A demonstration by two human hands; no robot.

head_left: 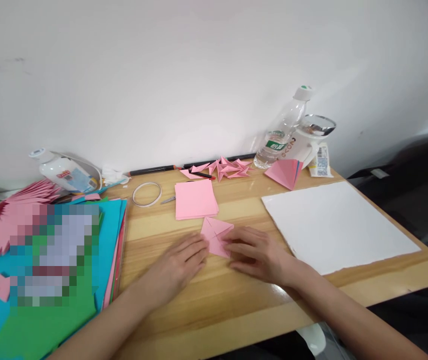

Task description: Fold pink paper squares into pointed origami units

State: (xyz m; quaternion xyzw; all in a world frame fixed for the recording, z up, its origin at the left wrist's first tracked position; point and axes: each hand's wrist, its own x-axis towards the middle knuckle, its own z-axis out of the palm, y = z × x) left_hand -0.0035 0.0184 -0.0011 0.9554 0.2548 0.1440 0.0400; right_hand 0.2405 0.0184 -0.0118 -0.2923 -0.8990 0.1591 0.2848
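Note:
A small pink sheet of origami paper (217,240) lies on the wooden table between my hands, with crease lines and corner flaps folded toward its middle. My left hand (184,261) is at its left edge, fingers pressed together and fingertips on the paper; the thumb is hidden. On the right edge, the curved fingers of my right hand (257,252) hold a flap and cover part of it. Just behind the sheet sits a stack of pink square paper (195,199). Scissors (168,200) stick out from under that stack.
Folded pink pieces (231,169) and black pens (152,170) line the wall. A tape ring (146,194) lies left of the stack. Coloured sheets (110,235) and a glue bottle (63,170) stand left. A white board (339,225), water bottle (279,135) and mug (304,145) are right.

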